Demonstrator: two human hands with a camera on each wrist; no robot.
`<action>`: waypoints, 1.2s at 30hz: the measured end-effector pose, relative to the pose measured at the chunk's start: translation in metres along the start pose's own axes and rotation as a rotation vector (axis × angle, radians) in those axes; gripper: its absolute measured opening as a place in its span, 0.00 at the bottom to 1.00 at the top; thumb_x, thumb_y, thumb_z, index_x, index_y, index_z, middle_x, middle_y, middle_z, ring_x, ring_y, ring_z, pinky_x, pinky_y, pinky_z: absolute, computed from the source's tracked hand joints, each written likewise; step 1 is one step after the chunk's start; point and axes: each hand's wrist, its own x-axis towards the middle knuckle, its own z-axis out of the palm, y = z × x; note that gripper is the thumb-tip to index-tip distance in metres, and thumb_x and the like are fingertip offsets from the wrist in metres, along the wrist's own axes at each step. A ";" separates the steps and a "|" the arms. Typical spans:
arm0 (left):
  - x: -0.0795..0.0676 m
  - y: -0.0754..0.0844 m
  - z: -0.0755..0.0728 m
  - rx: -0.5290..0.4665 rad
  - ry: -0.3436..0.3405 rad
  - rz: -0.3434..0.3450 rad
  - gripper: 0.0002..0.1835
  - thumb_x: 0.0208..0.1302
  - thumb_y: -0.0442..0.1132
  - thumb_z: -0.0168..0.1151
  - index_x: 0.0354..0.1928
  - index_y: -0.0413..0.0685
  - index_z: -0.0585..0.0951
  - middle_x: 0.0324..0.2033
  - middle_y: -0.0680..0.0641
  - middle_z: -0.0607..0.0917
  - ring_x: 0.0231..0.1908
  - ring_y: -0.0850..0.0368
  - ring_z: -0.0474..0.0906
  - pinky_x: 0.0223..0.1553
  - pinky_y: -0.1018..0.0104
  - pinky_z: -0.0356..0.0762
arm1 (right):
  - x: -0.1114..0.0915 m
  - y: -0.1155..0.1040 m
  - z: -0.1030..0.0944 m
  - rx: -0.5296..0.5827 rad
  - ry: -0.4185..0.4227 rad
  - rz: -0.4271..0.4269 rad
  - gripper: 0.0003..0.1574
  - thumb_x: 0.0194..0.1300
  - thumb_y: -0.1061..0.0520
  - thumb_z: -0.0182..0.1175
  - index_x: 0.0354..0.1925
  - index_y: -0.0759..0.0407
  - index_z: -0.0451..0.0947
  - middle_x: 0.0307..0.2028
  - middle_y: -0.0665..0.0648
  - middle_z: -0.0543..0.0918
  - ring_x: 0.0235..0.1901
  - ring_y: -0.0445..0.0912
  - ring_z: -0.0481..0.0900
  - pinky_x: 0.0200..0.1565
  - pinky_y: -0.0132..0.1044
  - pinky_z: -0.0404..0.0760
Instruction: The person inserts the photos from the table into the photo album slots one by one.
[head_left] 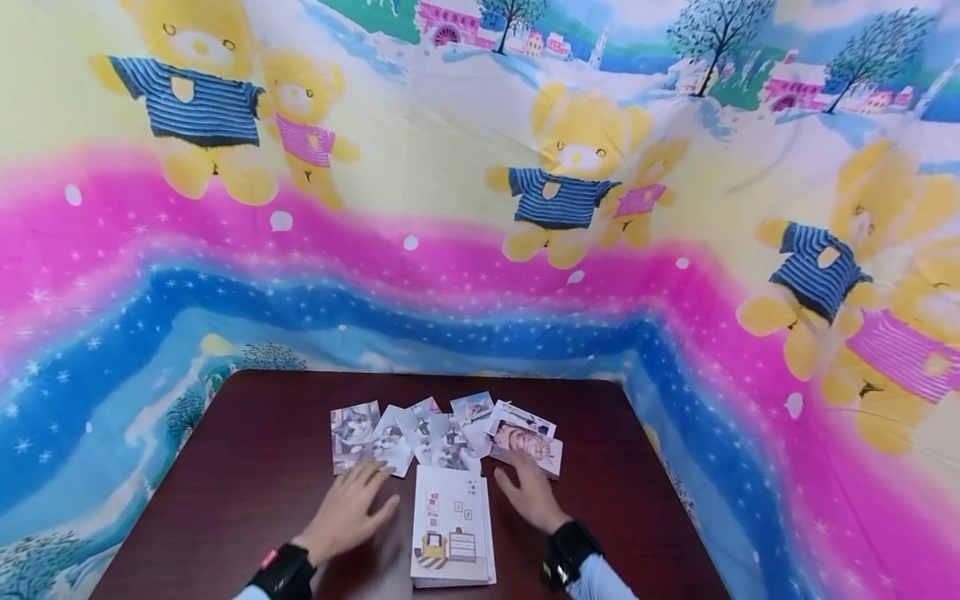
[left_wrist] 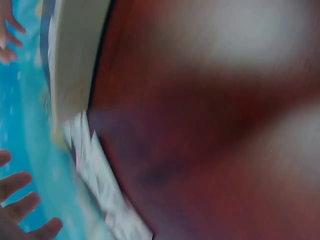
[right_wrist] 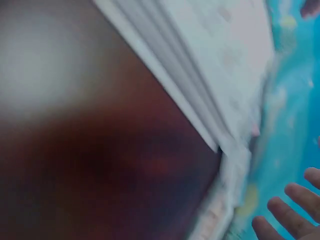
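Observation:
A thick white album (head_left: 452, 521) with a drawn yellow armchair and drawers on its cover lies closed on the dark table. Beyond its far end, several photo prints (head_left: 453, 440) are spread and partly overlap. To the album's left, my left hand (head_left: 351, 512) hovers or rests with fingers spread, near the leftmost print (head_left: 354, 433). My right hand (head_left: 534, 494) is on the other side, fingers extended by the rightmost print (head_left: 528, 446); contact is hard to tell. In the left wrist view the album's spine (left_wrist: 77, 60) shows; the right wrist view shows its page edges (right_wrist: 170, 75).
The dark reddish-brown table (head_left: 247, 467) has rounded far corners. A patterned cloth (head_left: 420, 283) with bears and snowflakes hangs behind it and along both sides. Each wrist wears a black band, such as the right wristband (head_left: 572, 554).

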 end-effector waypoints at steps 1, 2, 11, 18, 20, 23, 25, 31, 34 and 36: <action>-0.008 0.005 0.006 -0.005 0.017 0.019 0.27 0.63 0.49 0.65 0.60 0.41 0.78 0.59 0.36 0.77 0.60 0.36 0.71 0.58 0.34 0.66 | -0.009 -0.003 0.006 0.002 -0.011 0.002 0.22 0.69 0.59 0.60 0.58 0.68 0.75 0.56 0.68 0.77 0.56 0.63 0.75 0.56 0.61 0.72; -0.015 0.011 0.011 -0.012 0.033 0.036 0.28 0.62 0.49 0.66 0.60 0.41 0.78 0.60 0.36 0.77 0.61 0.36 0.71 0.58 0.34 0.67 | -0.019 -0.006 0.012 -0.005 -0.028 0.012 0.23 0.70 0.58 0.59 0.59 0.67 0.74 0.57 0.67 0.77 0.57 0.62 0.74 0.57 0.61 0.71; -0.050 0.049 0.067 0.175 0.088 0.320 0.37 0.59 0.68 0.62 0.57 0.46 0.81 0.59 0.42 0.78 0.60 0.43 0.72 0.54 0.51 0.74 | -0.084 -0.014 0.045 -0.066 -0.249 -0.089 0.48 0.65 0.33 0.60 0.68 0.64 0.66 0.66 0.67 0.69 0.62 0.62 0.70 0.54 0.60 0.73; -0.057 0.046 0.094 0.183 0.181 0.359 0.40 0.36 0.57 0.78 0.55 0.47 0.81 0.59 0.36 0.76 0.59 0.40 0.70 0.72 0.62 0.45 | -0.098 -0.007 0.059 -0.197 -0.224 -0.208 0.58 0.53 0.34 0.72 0.68 0.68 0.65 0.68 0.67 0.66 0.63 0.60 0.68 0.54 0.54 0.76; -0.056 0.045 0.097 0.154 0.223 0.374 0.39 0.32 0.51 0.79 0.53 0.46 0.81 0.58 0.35 0.77 0.58 0.38 0.72 0.71 0.61 0.50 | -0.099 -0.005 0.061 -0.201 -0.191 -0.227 0.56 0.51 0.39 0.75 0.67 0.68 0.67 0.67 0.67 0.67 0.63 0.59 0.69 0.53 0.53 0.76; -0.054 0.045 0.099 0.128 0.265 0.386 0.37 0.30 0.47 0.78 0.51 0.46 0.82 0.56 0.35 0.79 0.56 0.38 0.73 0.68 0.60 0.57 | -0.099 -0.004 0.062 -0.211 -0.148 -0.254 0.52 0.50 0.43 0.76 0.65 0.67 0.70 0.66 0.66 0.70 0.61 0.59 0.71 0.53 0.52 0.77; -0.053 0.045 0.099 0.118 0.271 0.386 0.36 0.30 0.48 0.77 0.50 0.47 0.83 0.55 0.35 0.79 0.56 0.38 0.73 0.69 0.62 0.56 | -0.100 -0.003 0.061 -0.214 -0.142 -0.251 0.50 0.50 0.44 0.76 0.64 0.66 0.72 0.64 0.65 0.72 0.60 0.58 0.73 0.51 0.51 0.78; -0.059 0.050 0.100 0.115 0.234 0.341 0.24 0.54 0.55 0.70 0.49 0.50 0.83 0.57 0.37 0.78 0.64 0.44 0.65 0.71 0.72 0.40 | -0.103 -0.001 0.057 -0.232 -0.153 -0.270 0.47 0.49 0.45 0.75 0.63 0.62 0.74 0.62 0.63 0.75 0.58 0.54 0.75 0.51 0.48 0.79; -0.063 0.055 0.104 0.118 0.237 0.304 0.21 0.69 0.61 0.55 0.50 0.54 0.83 0.58 0.40 0.78 0.67 0.48 0.61 0.69 0.74 0.50 | -0.106 0.000 0.055 -0.247 -0.084 -0.343 0.47 0.46 0.45 0.76 0.62 0.62 0.75 0.61 0.64 0.76 0.56 0.53 0.77 0.51 0.46 0.78; -0.065 0.060 0.105 0.099 0.238 0.259 0.23 0.70 0.63 0.52 0.51 0.56 0.82 0.59 0.42 0.78 0.66 0.50 0.62 0.63 0.73 0.64 | -0.108 -0.001 0.052 -0.235 -0.023 -0.365 0.48 0.45 0.47 0.76 0.63 0.61 0.74 0.62 0.64 0.76 0.56 0.52 0.77 0.51 0.44 0.78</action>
